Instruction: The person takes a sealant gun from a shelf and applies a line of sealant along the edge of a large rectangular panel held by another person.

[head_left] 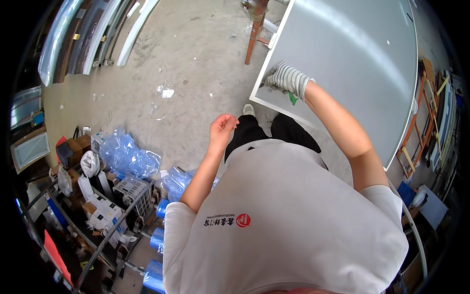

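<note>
Right hand (287,79): over the panel's near left corner, with bent fingers; cannot tell whether clamped on anything.
Glove (296,77): on the right hand, striped grey and white.
Green piece (293,98): just below the right hand, poking out from under the glove.
Panel (342,63): beneath the right hand, stretching ahead and rightward; grey, white-framed.
Left hand (223,129): bare, left of the right hand and nearer the body; with fingers curled together, off the panel.
Shoe (248,110): ahead and right of the left hand.
Wooden leg (253,41): ahead and left of the right hand.
Blue wrap (128,156): left of the left hand.
Strips (98,36): far ahead and left of the left hand.
</note>
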A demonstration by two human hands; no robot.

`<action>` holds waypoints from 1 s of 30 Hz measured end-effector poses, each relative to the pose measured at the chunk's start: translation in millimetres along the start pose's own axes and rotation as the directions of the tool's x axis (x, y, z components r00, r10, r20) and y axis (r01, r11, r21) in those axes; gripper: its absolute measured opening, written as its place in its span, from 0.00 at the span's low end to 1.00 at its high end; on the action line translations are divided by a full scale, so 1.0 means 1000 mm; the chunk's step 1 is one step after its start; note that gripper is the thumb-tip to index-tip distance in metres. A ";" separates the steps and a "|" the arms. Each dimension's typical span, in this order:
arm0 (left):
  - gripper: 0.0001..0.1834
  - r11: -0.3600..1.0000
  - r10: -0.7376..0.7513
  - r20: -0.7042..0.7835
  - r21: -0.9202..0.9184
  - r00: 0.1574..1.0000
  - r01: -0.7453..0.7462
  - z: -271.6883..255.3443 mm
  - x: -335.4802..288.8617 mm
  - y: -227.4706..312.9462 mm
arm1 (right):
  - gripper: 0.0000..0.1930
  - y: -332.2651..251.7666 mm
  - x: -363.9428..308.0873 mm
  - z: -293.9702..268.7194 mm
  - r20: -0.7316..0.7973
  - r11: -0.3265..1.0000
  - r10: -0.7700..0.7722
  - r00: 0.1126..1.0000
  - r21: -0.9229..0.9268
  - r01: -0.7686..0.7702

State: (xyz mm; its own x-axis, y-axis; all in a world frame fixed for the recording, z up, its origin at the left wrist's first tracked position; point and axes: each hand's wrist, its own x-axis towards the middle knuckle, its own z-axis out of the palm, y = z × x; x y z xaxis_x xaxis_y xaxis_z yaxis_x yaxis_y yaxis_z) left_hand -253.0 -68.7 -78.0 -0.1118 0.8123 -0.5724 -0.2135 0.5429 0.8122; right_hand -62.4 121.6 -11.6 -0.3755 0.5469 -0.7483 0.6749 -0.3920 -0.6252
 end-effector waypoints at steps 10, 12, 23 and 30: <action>0.07 0.997 -0.059 0.054 0.053 0.997 0.056 0.031 0.001 -0.004 | 0.11 0.028 -0.008 0.018 0.093 0.988 -0.155 0.984 0.001 0.155; 0.06 0.996 -0.054 0.043 0.077 0.998 0.051 0.041 -0.004 0.001 | 0.12 0.041 -0.017 0.013 0.095 0.976 -0.207 0.974 -0.055 0.212; 0.08 0.987 -0.089 -0.062 0.125 0.994 0.097 0.070 -0.023 0.010 | 0.15 0.075 -0.002 0.026 0.047 0.549 -0.487 0.872 -0.760 0.347; 0.08 0.988 -0.101 -0.100 0.105 0.990 0.111 0.073 -0.032 0.003 | 0.18 0.079 0.014 0.021 0.285 0.349 -0.497 0.820 -0.800 0.489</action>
State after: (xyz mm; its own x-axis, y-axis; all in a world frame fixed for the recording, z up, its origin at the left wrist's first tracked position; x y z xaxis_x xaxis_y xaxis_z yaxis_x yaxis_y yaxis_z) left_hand -179.1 -77.3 -49.4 -0.1866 0.7278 -0.6599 -0.1219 0.6493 0.7507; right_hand -27.7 82.3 -76.6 -0.8240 0.4325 -0.3661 0.5596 0.7222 -0.4064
